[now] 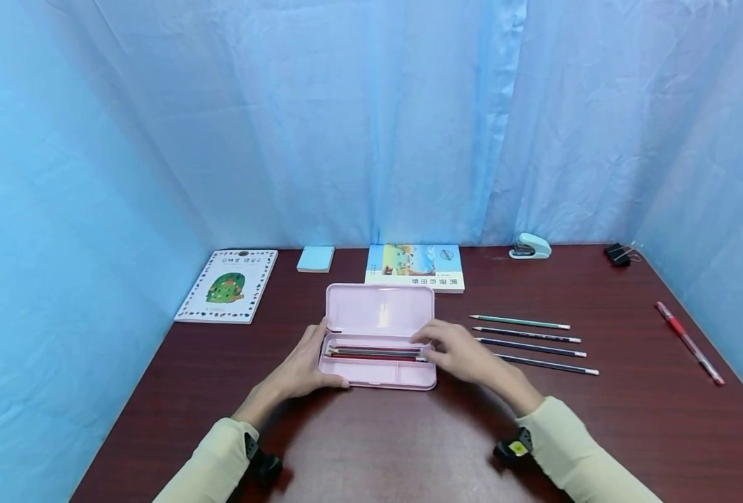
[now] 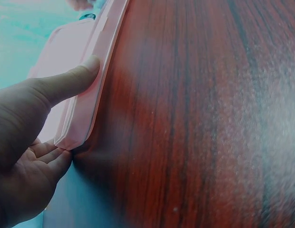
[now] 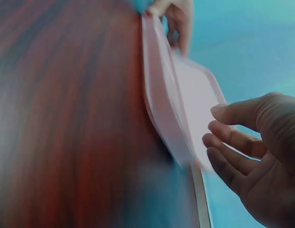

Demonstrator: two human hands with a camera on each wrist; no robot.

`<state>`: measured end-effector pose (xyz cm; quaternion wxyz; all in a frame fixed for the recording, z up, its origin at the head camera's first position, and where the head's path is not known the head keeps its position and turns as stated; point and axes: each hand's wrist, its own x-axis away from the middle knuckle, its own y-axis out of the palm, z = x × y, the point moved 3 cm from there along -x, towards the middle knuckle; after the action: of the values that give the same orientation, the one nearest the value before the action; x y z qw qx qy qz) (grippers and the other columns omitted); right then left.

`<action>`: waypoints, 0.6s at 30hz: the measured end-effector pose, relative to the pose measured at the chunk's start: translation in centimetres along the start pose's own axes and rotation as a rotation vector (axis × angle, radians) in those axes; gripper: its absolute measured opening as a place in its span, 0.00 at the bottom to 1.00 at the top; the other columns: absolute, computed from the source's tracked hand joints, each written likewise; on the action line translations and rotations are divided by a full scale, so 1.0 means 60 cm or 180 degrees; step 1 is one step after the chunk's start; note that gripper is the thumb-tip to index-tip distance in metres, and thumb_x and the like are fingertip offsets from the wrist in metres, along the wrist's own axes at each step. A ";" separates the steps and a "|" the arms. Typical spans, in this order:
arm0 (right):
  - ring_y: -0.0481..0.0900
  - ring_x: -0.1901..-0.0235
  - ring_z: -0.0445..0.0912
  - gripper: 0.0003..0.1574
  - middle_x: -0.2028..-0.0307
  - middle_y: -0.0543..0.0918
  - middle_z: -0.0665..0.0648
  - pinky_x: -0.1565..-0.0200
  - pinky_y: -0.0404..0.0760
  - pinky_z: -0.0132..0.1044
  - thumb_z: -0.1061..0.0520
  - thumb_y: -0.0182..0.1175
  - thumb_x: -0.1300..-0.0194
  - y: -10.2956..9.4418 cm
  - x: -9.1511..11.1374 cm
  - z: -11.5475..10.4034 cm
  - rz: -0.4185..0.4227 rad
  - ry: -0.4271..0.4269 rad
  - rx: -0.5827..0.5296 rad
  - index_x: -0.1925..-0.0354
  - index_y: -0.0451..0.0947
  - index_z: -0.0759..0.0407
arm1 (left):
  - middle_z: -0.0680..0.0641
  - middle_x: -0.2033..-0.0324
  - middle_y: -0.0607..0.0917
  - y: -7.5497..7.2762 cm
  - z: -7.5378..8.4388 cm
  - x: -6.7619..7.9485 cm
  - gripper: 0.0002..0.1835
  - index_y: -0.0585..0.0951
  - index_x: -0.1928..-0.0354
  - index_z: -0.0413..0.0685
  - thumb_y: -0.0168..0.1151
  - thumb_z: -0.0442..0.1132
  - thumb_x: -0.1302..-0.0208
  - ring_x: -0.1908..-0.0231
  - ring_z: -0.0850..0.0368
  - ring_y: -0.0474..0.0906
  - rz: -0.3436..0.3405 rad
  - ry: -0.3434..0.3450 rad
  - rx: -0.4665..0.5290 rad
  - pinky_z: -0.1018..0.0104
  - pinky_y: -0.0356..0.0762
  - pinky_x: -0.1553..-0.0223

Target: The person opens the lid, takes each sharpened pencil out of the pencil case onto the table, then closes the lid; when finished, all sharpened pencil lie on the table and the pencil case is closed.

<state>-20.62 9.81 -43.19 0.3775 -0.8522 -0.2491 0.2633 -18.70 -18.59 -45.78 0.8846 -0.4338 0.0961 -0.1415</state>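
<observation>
A pink pencil case point(image 1: 368, 374) lies on the table with its lid point(image 1: 358, 311) raised at the back. Several pencils point(image 1: 371, 355) rest in its rear compartment. My left hand point(image 1: 302, 363) grips the case's left end; in the left wrist view the thumb point(image 2: 83, 76) lies on the front wall and the other fingers are at the end corner. Over the case's right end hovers my right hand point(image 1: 456, 349), fingers loosely bent by the pencils' ends. Nothing shows between thumb and fingers of that hand point(image 3: 276, 156) in the right wrist view.
Several pencils point(image 1: 528, 335) lie in a row right of the case. Farther right are a red pen point(image 1: 688, 342) and a black binder clip point(image 1: 618, 254). Along the back sit a stapler point(image 1: 530, 246), a blue book point(image 1: 449, 265), sticky notes point(image 1: 315, 258) and a white book point(image 1: 226, 286).
</observation>
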 end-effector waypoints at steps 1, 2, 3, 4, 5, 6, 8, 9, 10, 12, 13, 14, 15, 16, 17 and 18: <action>0.76 0.59 0.42 0.12 0.60 0.80 0.50 0.56 0.75 0.40 0.63 0.60 0.41 0.011 -0.007 -0.007 -0.0090 -0.0059 0.0010 0.57 0.81 0.57 | 0.43 0.44 0.65 0.000 0.000 0.000 0.67 0.45 0.29 0.40 0.77 0.56 0.66 0.45 0.52 0.63 0.0001 -0.0002 0.0000 0.58 0.61 0.42; 0.76 0.58 0.43 0.12 0.59 0.80 0.51 0.55 0.74 0.40 0.63 0.59 0.40 0.020 -0.014 -0.013 -0.0167 -0.0114 0.0033 0.56 0.80 0.57 | 0.43 0.44 0.65 0.000 0.000 0.000 0.67 0.45 0.29 0.40 0.77 0.56 0.66 0.45 0.52 0.64 0.0001 -0.0004 -0.0003 0.59 0.61 0.42; 0.76 0.57 0.44 0.12 0.58 0.80 0.52 0.53 0.74 0.41 0.63 0.59 0.40 0.028 -0.019 -0.018 -0.0228 -0.0168 0.0072 0.56 0.80 0.58 | 0.43 0.44 0.64 -0.001 0.000 0.000 0.67 0.45 0.29 0.40 0.77 0.57 0.66 0.45 0.52 0.64 0.0000 -0.0007 0.0005 0.58 0.61 0.42; 0.75 0.55 0.44 0.12 0.58 0.79 0.53 0.51 0.73 0.42 0.63 0.58 0.39 0.035 -0.022 -0.022 -0.0271 -0.0210 0.0141 0.55 0.79 0.59 | 0.42 0.43 0.64 -0.001 0.000 0.000 0.67 0.45 0.29 0.40 0.77 0.57 0.66 0.45 0.51 0.64 -0.0001 -0.0009 0.0008 0.58 0.61 0.42; 0.75 0.54 0.45 0.13 0.57 0.79 0.54 0.50 0.72 0.42 0.63 0.58 0.39 0.041 -0.025 -0.024 -0.0303 -0.0231 0.0223 0.55 0.79 0.60 | 0.42 0.43 0.64 -0.001 0.000 -0.001 0.67 0.45 0.29 0.40 0.77 0.57 0.66 0.44 0.51 0.63 -0.0005 -0.0012 0.0008 0.58 0.61 0.42; 0.75 0.53 0.46 0.13 0.56 0.79 0.54 0.49 0.71 0.42 0.63 0.58 0.39 0.045 -0.027 -0.025 -0.0319 -0.0232 0.0286 0.54 0.79 0.60 | 0.42 0.42 0.64 -0.001 0.000 -0.001 0.67 0.45 0.29 0.40 0.77 0.57 0.66 0.44 0.51 0.63 -0.0008 -0.0014 0.0005 0.58 0.61 0.41; 0.75 0.54 0.47 0.14 0.57 0.79 0.56 0.50 0.72 0.43 0.64 0.59 0.40 0.051 -0.030 -0.025 -0.0309 -0.0227 0.0380 0.54 0.78 0.62 | 0.41 0.42 0.63 -0.001 0.001 -0.001 0.67 0.45 0.29 0.40 0.77 0.57 0.66 0.43 0.51 0.63 -0.0005 -0.0026 -0.0004 0.58 0.61 0.41; 0.76 0.56 0.47 0.15 0.59 0.79 0.56 0.52 0.72 0.43 0.64 0.59 0.41 0.053 -0.031 -0.024 -0.0300 -0.0205 0.0383 0.54 0.78 0.63 | 0.41 0.42 0.63 -0.001 0.001 0.000 0.67 0.45 0.29 0.40 0.77 0.57 0.66 0.43 0.51 0.63 -0.0007 -0.0029 -0.0004 0.57 0.61 0.41; 0.77 0.58 0.47 0.14 0.61 0.80 0.56 0.53 0.73 0.42 0.65 0.60 0.42 0.055 -0.032 -0.023 -0.0291 -0.0185 0.0362 0.55 0.79 0.63 | 0.41 0.42 0.64 -0.001 0.001 0.000 0.67 0.45 0.29 0.40 0.77 0.56 0.66 0.43 0.51 0.63 -0.0008 -0.0031 -0.0007 0.57 0.61 0.41; 0.77 0.62 0.45 0.13 0.64 0.81 0.55 0.57 0.74 0.39 0.66 0.61 0.44 0.057 -0.034 -0.019 -0.0267 -0.0149 0.0261 0.57 0.80 0.63 | 0.41 0.42 0.64 -0.002 0.002 0.000 0.67 0.45 0.29 0.40 0.77 0.56 0.66 0.44 0.51 0.63 -0.0006 -0.0032 -0.0006 0.57 0.61 0.41; 0.78 0.64 0.44 0.12 0.66 0.81 0.54 0.59 0.75 0.38 0.66 0.62 0.45 0.058 -0.034 -0.017 -0.0249 -0.0140 0.0197 0.59 0.80 0.63 | 0.41 0.42 0.64 -0.001 0.001 0.000 0.67 0.45 0.29 0.40 0.77 0.56 0.66 0.43 0.51 0.63 -0.0001 -0.0032 -0.0010 0.57 0.61 0.41; 0.78 0.65 0.43 0.11 0.68 0.81 0.53 0.60 0.75 0.37 0.66 0.63 0.45 0.059 -0.035 -0.014 -0.0230 -0.0126 0.0147 0.60 0.81 0.62 | 0.41 0.42 0.64 -0.001 0.001 0.000 0.67 0.45 0.29 0.40 0.77 0.56 0.66 0.43 0.51 0.63 0.0000 -0.0032 -0.0010 0.58 0.61 0.41; 0.77 0.66 0.42 0.10 0.69 0.81 0.52 0.60 0.75 0.36 0.66 0.63 0.46 0.059 -0.035 -0.012 -0.0214 -0.0104 0.0096 0.62 0.82 0.60 | 0.41 0.42 0.64 -0.001 0.001 0.000 0.67 0.45 0.29 0.40 0.77 0.56 0.66 0.43 0.51 0.63 0.0001 -0.0026 -0.0009 0.58 0.61 0.41; 0.77 0.67 0.41 0.09 0.70 0.81 0.51 0.61 0.74 0.36 0.65 0.64 0.46 0.059 -0.035 -0.011 -0.0188 -0.0104 0.0072 0.63 0.82 0.59 | 0.41 0.42 0.64 -0.001 0.001 0.000 0.67 0.45 0.29 0.40 0.77 0.56 0.66 0.43 0.51 0.63 0.0003 -0.0024 -0.0012 0.58 0.61 0.41; 0.76 0.67 0.40 0.09 0.70 0.82 0.50 0.61 0.74 0.36 0.65 0.64 0.46 0.059 -0.034 -0.010 -0.0165 -0.0100 0.0056 0.64 0.83 0.58 | 0.41 0.42 0.64 0.000 0.001 0.000 0.67 0.45 0.29 0.40 0.77 0.56 0.66 0.43 0.51 0.63 0.0004 -0.0024 -0.0016 0.58 0.61 0.41; 0.76 0.67 0.40 0.08 0.70 0.82 0.49 0.61 0.74 0.36 0.65 0.64 0.46 0.059 -0.034 -0.009 -0.0133 -0.0112 0.0059 0.65 0.83 0.57 | 0.41 0.42 0.64 0.000 0.000 0.000 0.67 0.45 0.29 0.40 0.77 0.56 0.66 0.43 0.51 0.63 0.0005 -0.0020 -0.0018 0.58 0.61 0.41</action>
<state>-20.99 6.21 -45.10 0.3863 -0.8385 -0.2709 0.2726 -18.69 -18.58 -45.76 0.8838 -0.4366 0.0940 -0.1392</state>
